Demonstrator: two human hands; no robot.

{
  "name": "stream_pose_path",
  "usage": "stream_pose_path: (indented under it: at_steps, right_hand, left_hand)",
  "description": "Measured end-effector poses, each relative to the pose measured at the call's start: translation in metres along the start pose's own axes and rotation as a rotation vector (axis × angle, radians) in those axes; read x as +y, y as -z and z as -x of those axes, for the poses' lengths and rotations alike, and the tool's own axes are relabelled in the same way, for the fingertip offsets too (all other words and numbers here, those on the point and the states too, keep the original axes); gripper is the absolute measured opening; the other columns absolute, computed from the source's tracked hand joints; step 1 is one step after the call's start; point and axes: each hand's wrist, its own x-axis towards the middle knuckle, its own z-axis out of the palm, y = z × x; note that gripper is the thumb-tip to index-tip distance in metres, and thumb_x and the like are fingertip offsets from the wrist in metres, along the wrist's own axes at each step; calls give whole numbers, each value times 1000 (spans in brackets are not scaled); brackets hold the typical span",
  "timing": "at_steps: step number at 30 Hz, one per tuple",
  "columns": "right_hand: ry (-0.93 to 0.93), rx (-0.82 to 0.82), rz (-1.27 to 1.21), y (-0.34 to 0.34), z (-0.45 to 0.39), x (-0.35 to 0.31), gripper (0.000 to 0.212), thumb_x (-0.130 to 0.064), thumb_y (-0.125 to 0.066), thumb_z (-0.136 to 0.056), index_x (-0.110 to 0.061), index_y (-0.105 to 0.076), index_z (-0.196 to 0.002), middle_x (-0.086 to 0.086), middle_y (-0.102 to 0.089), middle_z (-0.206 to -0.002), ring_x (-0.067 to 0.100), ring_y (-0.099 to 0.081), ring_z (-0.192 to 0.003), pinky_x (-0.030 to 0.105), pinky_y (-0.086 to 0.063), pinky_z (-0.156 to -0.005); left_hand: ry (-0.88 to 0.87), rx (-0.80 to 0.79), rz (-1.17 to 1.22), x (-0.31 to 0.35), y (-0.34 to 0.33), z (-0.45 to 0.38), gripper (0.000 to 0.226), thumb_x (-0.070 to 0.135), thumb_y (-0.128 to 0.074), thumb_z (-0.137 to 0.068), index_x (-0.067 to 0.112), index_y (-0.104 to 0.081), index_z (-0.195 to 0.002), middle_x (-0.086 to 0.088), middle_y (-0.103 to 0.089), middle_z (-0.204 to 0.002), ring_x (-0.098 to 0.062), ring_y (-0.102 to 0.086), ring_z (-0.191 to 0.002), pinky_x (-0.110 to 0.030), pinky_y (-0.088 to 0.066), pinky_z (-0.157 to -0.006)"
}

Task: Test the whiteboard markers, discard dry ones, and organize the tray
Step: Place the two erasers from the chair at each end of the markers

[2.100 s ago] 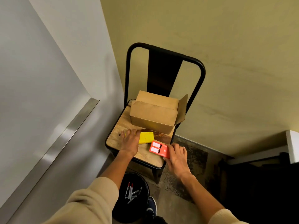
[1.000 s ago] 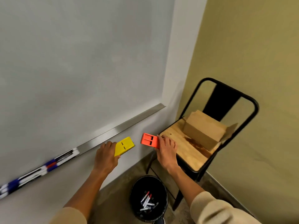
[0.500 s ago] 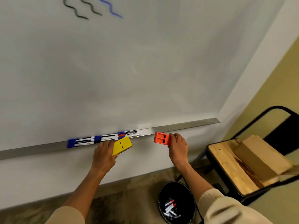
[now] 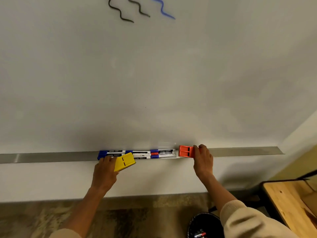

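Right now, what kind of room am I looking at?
Probably a classroom or meeting room: a wall-mounted whiteboard with test squiggles, a metal marker tray holding markers, and a bin of discarded markers beside a wooden-seated chair.

Office or classroom corner, likely meeting room. Large wall-mounted whiteboard [image 4: 154,74] fills view, black and blue test squiggles [image 4: 137,10] near top. Metal tray [image 4: 51,157] along bottom edge holds row of markers [image 4: 145,154]. Black bin [image 4: 204,225] on floor near right. Wooden-seat chair [image 4: 291,203] at right against yellow wall [image 4: 305,162].
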Motion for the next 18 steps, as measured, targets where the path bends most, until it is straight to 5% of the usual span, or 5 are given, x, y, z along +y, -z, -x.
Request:
stream_pose_path:
  at_steps: [11, 18]
  right_hand:
    - [16, -129, 18, -47, -40, 13, 63, 4, -66, -81, -18, -51, -139, 17, -44, -141, 37, -45, -128, 46, -42, -106]
    - [-10, -46, -81, -75, -33, 4, 71, 12, -75, -68, -10, -60, -134, 27, -51, -134, 49, -55, -114, 57, -51, -94]
  left_hand:
    - [93, -12, 20, -8, -13, -42, 61, 13, -89, -62, 11, -63, -117, -18, -60, -111, -39, -60, -98, -47, -55, -71]
    - [117, -36, -48, -31, -16, -45, 64, 3, -90, -54, 8, -63, -112, -18, -60, -101, -39, -60, -85, -44, -55, -64]
